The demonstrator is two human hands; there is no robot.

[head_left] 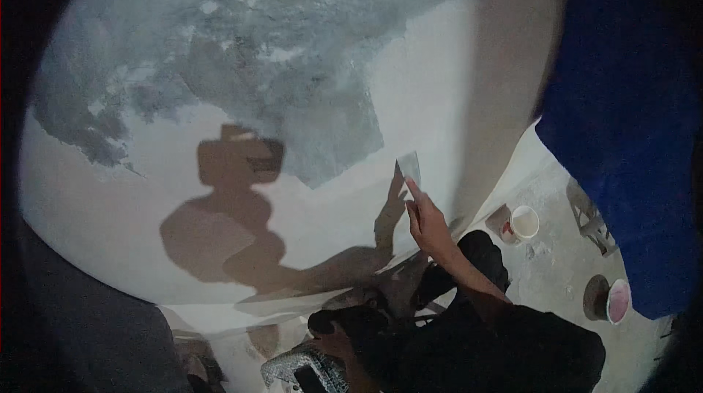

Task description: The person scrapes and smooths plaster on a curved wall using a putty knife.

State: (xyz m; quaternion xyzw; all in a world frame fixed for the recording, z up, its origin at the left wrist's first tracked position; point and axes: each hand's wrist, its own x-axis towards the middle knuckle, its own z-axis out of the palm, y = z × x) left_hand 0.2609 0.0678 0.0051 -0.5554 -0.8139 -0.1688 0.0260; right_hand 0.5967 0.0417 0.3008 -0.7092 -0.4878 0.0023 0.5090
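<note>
Standing nearby, buckets (pixel 536 223) show white and pink insides; right hand (pixel 428 220) grips scraper (pixel 409 166), left hand's (pixel 339 344) hold unclear.

Putty knife (pixel 410 166): flat pale-grey blade, in R hand (pixel 427 222), blade end up w/ slight tilt to L, v. close to wall (pixel 322 217), contact unclear. Wall white below; patchy grey coat (pixel 307 122) above, ragged edge, lighter spots, ends up-L of blade
</note>
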